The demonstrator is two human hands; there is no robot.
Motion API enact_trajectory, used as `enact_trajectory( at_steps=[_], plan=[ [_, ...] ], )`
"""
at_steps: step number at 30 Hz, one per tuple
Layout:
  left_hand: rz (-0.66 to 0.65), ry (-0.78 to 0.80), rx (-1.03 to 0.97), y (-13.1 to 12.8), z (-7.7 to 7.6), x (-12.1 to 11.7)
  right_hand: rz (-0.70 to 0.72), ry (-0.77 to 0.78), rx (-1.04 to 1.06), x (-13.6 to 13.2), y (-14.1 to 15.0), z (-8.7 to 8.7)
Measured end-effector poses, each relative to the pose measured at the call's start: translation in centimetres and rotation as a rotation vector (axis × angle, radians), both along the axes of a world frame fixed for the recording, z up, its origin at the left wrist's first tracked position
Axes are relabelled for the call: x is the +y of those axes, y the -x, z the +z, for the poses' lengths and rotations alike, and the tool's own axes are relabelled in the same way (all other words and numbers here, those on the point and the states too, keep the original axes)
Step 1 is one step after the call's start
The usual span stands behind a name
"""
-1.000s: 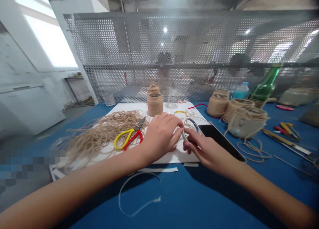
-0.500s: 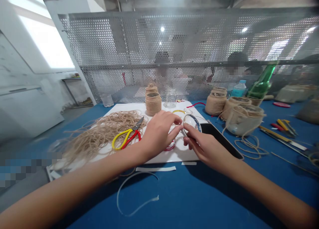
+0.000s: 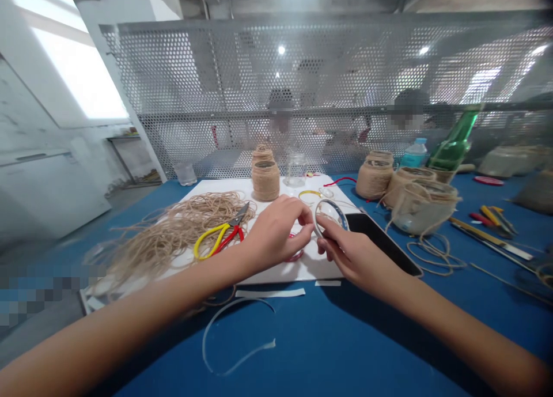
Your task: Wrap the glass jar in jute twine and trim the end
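Note:
A pale, bangle-like ring (image 3: 341, 209) stands on edge above the white board, with a shiny inner side. My right hand (image 3: 355, 252) pinches its lower part between thumb and fingers. Just to the left, my left hand (image 3: 279, 230) has thumb and index fingertips pressed together by the ring's left edge; whatever they hold is too small to make out. Below the hands a red ring (image 3: 296, 255) lies partly hidden on the white board (image 3: 276, 275). Scissors (image 3: 224, 235) with one yellow and one red handle lie left of my left hand, on loose twine (image 3: 173, 227).
Twine-wrapped jars (image 3: 266, 181) and a clear glass jar (image 3: 296, 170) stand at the back. Right are more wrapped jars (image 3: 374, 178), a green bottle (image 3: 455, 140) and a dark flat panel (image 3: 380, 241). A perforated metal screen (image 3: 242, 97) closes off the table (image 3: 345, 339).
My left fingertips have drawn closer together and shifted slightly left and down along the ring's edge. The ring, still in my right hand, has moved only slightly left.

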State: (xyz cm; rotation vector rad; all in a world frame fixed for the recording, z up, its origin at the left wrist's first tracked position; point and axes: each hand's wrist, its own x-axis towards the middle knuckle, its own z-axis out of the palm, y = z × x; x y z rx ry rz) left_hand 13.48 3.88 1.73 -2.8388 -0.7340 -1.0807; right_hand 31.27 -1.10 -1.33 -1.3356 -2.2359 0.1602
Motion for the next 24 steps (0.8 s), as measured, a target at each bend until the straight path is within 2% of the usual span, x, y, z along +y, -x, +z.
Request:
enact_trajectory(
  at_steps=[5,12,19,24],
  plan=[
    [-0.071,0.041,0.080,0.8,0.5,-0.4,-0.018,-0.001,0.052,0.1,-0.2,0.0],
    [-0.121,0.064,0.078,2.0,1.3,0.1,0.020,0.232,0.199,0.2,-0.1,0.3],
    [-0.075,-0.055,0.156,2.4,1.8,-0.4,-0.066,0.181,0.274,0.7,-0.3,0.2],
    [-0.039,-0.280,0.250,2.3,1.6,-0.5,-0.081,0.148,0.251,0.8,-0.3,-0.1]
  ],
)
